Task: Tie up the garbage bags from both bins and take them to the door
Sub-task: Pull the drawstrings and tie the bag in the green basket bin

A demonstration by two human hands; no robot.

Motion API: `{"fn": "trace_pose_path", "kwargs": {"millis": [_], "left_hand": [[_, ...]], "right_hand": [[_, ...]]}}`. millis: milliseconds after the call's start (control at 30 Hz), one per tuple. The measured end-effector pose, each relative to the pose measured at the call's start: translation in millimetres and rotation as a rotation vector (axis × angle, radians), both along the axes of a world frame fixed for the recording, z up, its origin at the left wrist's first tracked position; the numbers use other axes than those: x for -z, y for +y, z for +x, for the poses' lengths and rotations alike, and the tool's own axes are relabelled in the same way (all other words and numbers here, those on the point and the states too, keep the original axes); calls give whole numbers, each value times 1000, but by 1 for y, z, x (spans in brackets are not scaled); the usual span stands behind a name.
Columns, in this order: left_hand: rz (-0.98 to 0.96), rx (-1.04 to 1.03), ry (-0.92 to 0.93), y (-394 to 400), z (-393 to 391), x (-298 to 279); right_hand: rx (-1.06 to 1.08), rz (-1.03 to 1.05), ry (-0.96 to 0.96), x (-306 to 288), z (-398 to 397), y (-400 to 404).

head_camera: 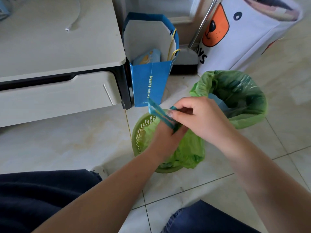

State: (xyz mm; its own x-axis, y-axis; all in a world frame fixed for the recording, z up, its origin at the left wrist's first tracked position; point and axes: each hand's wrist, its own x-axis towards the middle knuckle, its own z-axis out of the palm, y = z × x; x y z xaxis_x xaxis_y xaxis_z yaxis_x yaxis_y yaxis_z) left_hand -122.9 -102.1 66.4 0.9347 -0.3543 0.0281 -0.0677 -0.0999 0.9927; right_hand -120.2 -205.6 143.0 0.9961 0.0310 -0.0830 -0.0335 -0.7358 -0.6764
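Dark blue trouser legs fill the near left and near middle, both cut off by the frame; my bare forearms reach out over them above the pale tiled floor. My left hand sits over the small green basket bin, its fingers mostly hidden behind a teal drawstring and my other hand, so I cannot tell how tightly it is closed; the teal strip runs taut across it. My right hand is curled, thumb and fingertips pinching the drawstring's other end. The green garbage bag bunches up out of the basket just under both hands; the bin's near rim is largely covered by it. Just beyond, to the right, the second bin is hidden entirely by its own green liner, open at the top, with something pale blue inside that I cannot identify. Farther off stands a blue paper gift bag holding a box, beside a white drawer unit on the left; a white sack with an orange print leans at far right, partly out of view.
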Motion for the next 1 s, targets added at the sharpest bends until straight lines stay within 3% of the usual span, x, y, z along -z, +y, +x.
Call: {"fn": "trace_pose_path", "kwargs": {"millis": [100,300,500,667,767,833,933,1000], "left_hand": [[15,35,1,-1,-1,3],[233,101,93,23,-11,41],[364,81,142,41,-7,57],[416,-2,133,41,-8,52],[478,12,75,39,-8,55],[536,37,34,39,-8,60],[580,46,6,37,-9,60],[552,48,-8,39,-10,55]], "right_hand": [[48,147,-2,-8,2,1],[182,522,-27,-20,11,11],[293,598,-45,-4,9,12],[416,330,-160,27,-17,7],[171,141,-318,35,-35,19],[31,-8,-263,37,-33,23],[7,-186,-226,35,-24,24],[20,-159,-251,32,-25,25]]}}
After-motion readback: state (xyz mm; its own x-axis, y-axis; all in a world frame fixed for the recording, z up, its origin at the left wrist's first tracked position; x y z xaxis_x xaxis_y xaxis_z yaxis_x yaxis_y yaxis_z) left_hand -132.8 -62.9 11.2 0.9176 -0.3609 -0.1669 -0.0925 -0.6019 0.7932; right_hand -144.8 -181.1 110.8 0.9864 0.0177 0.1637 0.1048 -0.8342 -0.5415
